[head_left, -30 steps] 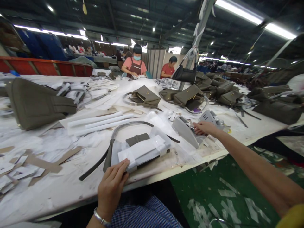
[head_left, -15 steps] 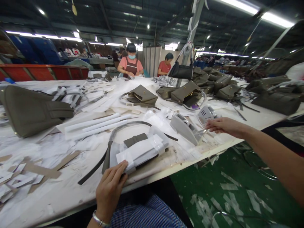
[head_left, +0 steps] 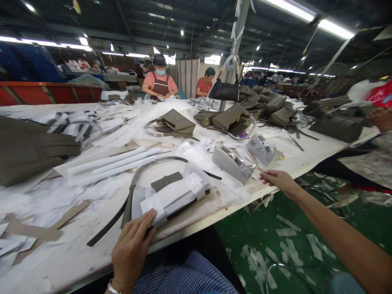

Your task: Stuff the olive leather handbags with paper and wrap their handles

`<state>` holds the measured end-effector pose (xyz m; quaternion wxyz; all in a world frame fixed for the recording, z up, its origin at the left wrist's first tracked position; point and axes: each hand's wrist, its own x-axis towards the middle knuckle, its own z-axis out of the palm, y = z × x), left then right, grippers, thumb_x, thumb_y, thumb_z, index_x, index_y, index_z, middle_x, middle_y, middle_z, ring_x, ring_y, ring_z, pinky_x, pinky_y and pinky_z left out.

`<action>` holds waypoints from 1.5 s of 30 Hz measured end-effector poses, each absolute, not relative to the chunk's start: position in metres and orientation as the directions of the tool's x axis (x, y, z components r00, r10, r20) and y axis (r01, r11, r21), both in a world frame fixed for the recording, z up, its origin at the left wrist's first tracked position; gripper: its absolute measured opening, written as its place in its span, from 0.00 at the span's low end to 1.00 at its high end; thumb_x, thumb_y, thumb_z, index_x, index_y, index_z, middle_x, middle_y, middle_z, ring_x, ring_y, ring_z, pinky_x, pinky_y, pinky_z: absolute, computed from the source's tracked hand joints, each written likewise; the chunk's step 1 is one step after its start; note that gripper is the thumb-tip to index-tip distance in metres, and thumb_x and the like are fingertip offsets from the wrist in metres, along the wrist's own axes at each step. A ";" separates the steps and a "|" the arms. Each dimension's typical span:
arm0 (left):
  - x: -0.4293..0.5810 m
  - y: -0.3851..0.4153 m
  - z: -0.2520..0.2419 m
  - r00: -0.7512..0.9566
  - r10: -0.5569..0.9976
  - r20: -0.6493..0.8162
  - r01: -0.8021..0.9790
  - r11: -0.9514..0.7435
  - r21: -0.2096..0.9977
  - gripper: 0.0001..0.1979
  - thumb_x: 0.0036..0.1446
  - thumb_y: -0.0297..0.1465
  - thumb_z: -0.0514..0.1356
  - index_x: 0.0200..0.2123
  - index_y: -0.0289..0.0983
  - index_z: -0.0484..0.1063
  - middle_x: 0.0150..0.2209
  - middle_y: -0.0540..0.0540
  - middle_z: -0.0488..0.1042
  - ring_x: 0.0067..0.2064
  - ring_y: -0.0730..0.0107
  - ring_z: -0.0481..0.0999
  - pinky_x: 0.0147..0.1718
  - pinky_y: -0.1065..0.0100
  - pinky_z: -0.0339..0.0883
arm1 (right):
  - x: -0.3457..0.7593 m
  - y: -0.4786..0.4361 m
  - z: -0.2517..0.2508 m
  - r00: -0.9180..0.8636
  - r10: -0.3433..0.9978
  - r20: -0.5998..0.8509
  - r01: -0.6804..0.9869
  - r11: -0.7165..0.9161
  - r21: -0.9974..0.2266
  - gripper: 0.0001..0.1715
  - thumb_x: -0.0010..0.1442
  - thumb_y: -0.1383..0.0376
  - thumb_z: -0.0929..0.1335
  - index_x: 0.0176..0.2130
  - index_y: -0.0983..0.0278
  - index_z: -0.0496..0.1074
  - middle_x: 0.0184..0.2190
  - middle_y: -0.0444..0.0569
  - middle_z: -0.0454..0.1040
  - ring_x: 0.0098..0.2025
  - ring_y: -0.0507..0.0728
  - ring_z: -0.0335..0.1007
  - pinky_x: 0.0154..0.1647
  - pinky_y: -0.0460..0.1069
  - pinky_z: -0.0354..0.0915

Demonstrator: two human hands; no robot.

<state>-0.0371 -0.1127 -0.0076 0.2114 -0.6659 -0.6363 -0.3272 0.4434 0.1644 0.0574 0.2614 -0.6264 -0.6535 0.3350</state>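
Note:
An olive handbag (head_left: 167, 182), part wrapped in white paper and clear film, lies at the table's near edge, its long strap (head_left: 107, 222) curving around it. My left hand (head_left: 133, 241) grips the bag's near left corner, fingers on the wrapping. My right hand (head_left: 279, 181) is closed in a pinch just right of a grey tape dispenser (head_left: 231, 163). Whatever is between those fingertips is too small to make out. Behind it stands a second tape dispenser (head_left: 260, 149) with dark marks on its side.
More olive handbags (head_left: 176, 122) lie farther back, with a large one (head_left: 33, 151) at left. Paper scraps and brown strips (head_left: 36, 230) cover the left side. Two people (head_left: 159, 81) work across the table. Another person's hand (head_left: 382, 119) shows at the right edge.
My right hand has drawn back toward the table's near edge, away from the marked dispenser, and its fingers have closed together. My left hand stays on the bag. The view has turned right.

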 end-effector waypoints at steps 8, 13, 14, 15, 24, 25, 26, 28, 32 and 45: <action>-0.037 -0.114 -0.008 -0.021 0.699 0.715 0.984 -0.113 0.140 0.19 0.67 0.32 0.56 0.60 0.39 0.67 0.51 0.48 0.77 0.47 0.62 0.74 0.50 0.64 0.66 | 0.458 0.165 0.084 -0.164 0.981 0.102 0.901 0.191 -0.391 0.18 0.56 0.50 0.67 0.32 0.60 0.77 0.28 0.47 0.80 0.29 0.59 0.76 0.31 0.51 0.64; -0.037 -0.114 -0.011 -0.038 0.685 0.727 0.981 -0.112 0.157 0.21 0.66 0.32 0.57 0.61 0.41 0.66 0.52 0.49 0.77 0.48 0.60 0.75 0.51 0.60 0.65 | 0.454 0.135 0.115 -0.399 0.897 0.190 0.914 0.405 0.008 0.20 0.63 0.51 0.63 0.38 0.58 0.78 0.34 0.48 0.81 0.35 0.61 0.77 0.32 0.51 0.63; -0.037 -0.114 -0.012 -0.041 0.680 0.732 0.981 -0.110 0.158 0.21 0.65 0.32 0.58 0.61 0.41 0.66 0.52 0.49 0.77 0.48 0.59 0.74 0.53 0.58 0.64 | 0.446 0.128 0.122 -0.478 0.857 0.193 0.878 0.475 0.065 0.20 0.65 0.51 0.62 0.40 0.57 0.78 0.37 0.48 0.81 0.38 0.61 0.77 0.34 0.51 0.64; -0.038 -0.114 -0.012 -0.047 0.675 0.736 0.981 -0.108 0.161 0.21 0.65 0.32 0.58 0.60 0.42 0.67 0.51 0.49 0.77 0.47 0.58 0.74 0.54 0.56 0.63 | 0.435 0.120 0.129 -0.554 0.810 0.192 0.832 0.546 0.100 0.20 0.66 0.52 0.61 0.40 0.57 0.78 0.40 0.47 0.81 0.39 0.61 0.77 0.36 0.50 0.65; -0.032 -0.116 -0.009 -0.140 0.707 0.694 0.952 -0.098 0.291 0.17 0.64 0.27 0.58 0.56 0.40 0.69 0.50 0.47 0.78 0.49 0.60 0.74 0.55 0.56 0.61 | 0.249 0.067 0.177 -0.971 0.229 0.073 0.229 0.973 -0.003 0.13 0.69 0.57 0.64 0.39 0.59 0.75 0.32 0.47 0.78 0.32 0.53 0.73 0.32 0.47 0.59; -0.031 -0.116 -0.009 -0.155 0.711 0.686 0.946 -0.092 0.310 0.18 0.63 0.26 0.59 0.56 0.40 0.69 0.50 0.47 0.78 0.49 0.60 0.74 0.55 0.56 0.61 | 0.226 0.065 0.176 -0.986 0.161 0.052 0.159 0.986 -0.040 0.13 0.68 0.57 0.64 0.38 0.59 0.75 0.31 0.46 0.78 0.31 0.53 0.72 0.31 0.47 0.58; -0.030 -0.115 -0.008 -0.169 0.714 0.679 0.941 -0.087 0.326 0.18 0.63 0.26 0.60 0.56 0.40 0.68 0.50 0.47 0.77 0.49 0.60 0.73 0.55 0.56 0.61 | 0.203 0.065 0.175 -0.995 0.097 0.029 0.095 0.993 -0.072 0.13 0.67 0.57 0.65 0.37 0.60 0.75 0.29 0.46 0.77 0.30 0.52 0.71 0.30 0.47 0.57; -0.029 -0.115 -0.009 -0.199 0.718 0.667 0.931 -0.075 0.358 0.19 0.62 0.25 0.61 0.56 0.40 0.68 0.48 0.47 0.78 0.48 0.60 0.73 0.54 0.56 0.62 | 0.160 0.066 0.169 -1.000 -0.014 -0.022 -0.012 0.994 -0.111 0.13 0.66 0.56 0.67 0.34 0.61 0.75 0.27 0.44 0.76 0.28 0.51 0.69 0.28 0.47 0.54; -0.028 -0.116 -0.009 -0.253 0.727 0.639 0.903 -0.059 0.425 0.21 0.60 0.25 0.62 0.56 0.39 0.67 0.43 0.47 0.79 0.46 0.60 0.74 0.55 0.56 0.63 | 0.087 0.070 0.154 -0.975 -0.144 -0.168 -0.131 0.988 -0.084 0.13 0.62 0.55 0.70 0.31 0.61 0.74 0.27 0.43 0.76 0.29 0.52 0.69 0.26 0.47 0.50; -0.028 -0.113 -0.013 -0.230 0.671 0.705 0.911 -0.106 0.398 0.14 0.65 0.26 0.57 0.53 0.40 0.70 0.49 0.48 0.78 0.48 0.64 0.75 0.57 0.57 0.62 | -0.005 0.074 0.126 -0.799 -0.203 -0.567 -0.263 0.964 0.025 0.07 0.59 0.58 0.72 0.35 0.57 0.80 0.30 0.44 0.79 0.30 0.54 0.69 0.26 0.48 0.47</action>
